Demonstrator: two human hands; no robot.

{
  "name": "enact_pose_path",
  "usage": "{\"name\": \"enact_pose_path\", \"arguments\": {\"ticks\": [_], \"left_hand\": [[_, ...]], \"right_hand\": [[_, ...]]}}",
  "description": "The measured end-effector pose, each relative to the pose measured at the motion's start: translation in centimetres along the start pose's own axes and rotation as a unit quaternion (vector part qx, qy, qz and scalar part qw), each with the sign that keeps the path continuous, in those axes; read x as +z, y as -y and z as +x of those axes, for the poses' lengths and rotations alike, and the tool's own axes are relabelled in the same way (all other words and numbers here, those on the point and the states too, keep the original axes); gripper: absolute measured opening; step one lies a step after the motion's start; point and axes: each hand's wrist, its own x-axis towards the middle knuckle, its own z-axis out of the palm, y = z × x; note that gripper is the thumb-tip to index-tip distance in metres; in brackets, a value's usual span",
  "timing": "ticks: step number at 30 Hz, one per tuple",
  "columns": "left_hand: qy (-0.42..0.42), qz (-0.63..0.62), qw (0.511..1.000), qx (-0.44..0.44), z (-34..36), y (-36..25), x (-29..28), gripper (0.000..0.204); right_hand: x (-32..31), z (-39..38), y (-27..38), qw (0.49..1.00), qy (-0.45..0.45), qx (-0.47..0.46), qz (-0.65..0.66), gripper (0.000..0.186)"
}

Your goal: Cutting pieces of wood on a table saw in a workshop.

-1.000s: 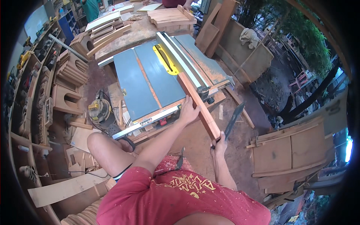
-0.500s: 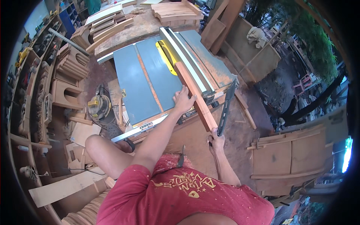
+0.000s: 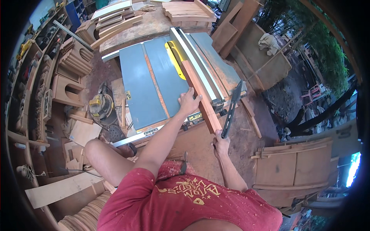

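A long reddish wooden strip point(image 3: 204, 104) lies along the white rip fence point(image 3: 202, 71) of a table saw with a blue-grey top point(image 3: 135, 77). Its far end is beside the yellow throat plate point(image 3: 175, 59); the blade cannot be made out. My left hand point(image 3: 189, 103) presses on the strip's left side near the table's front edge, fingers bent and thumb over it. My right hand point(image 3: 220, 144) is closed at the strip's near end, which overhangs the front. A black push stick point(image 3: 231, 109) slants up from this same hand, right of the strip.
Stacked wooden parts point(image 3: 189, 13) lie on a bench behind the saw. A yellow-and-black power tool point(image 3: 101, 104) sits on the floor at left, near crowded shelves point(image 3: 27, 96). Wooden panels point(image 3: 295, 165) stand at right. My bent knee point(image 3: 96, 150) is near the saw's front rail.
The strip has slid a little forward along the fence, with my right hand and the push stick moving along. My left hand stays near the same spot. The whole view has shifted slightly.
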Motion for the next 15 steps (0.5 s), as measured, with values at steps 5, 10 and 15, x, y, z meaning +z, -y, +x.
{"name": "enact_pose_path", "arguments": {"ticks": [5,10,15], "left_hand": [[-0.014,-0.020,1.000,-0.012,0.3,-0.5,-0.1,0.075],[0.002,-0.026,0.999,-0.028,1.2,-0.3,-0.6,0.075],[0.023,0.017,1.000,-0.005,1.8,-0.2,-0.6,0.082]], "right_hand": [[0.4,1.5,-1.0,1.000,-0.004,0.001,-0.017,0.032],[1.9,2.0,-0.9,0.999,-0.022,-0.022,-0.025,0.037],[2.6,3.1,-0.9,0.997,-0.036,-0.035,-0.061,0.037]]}}
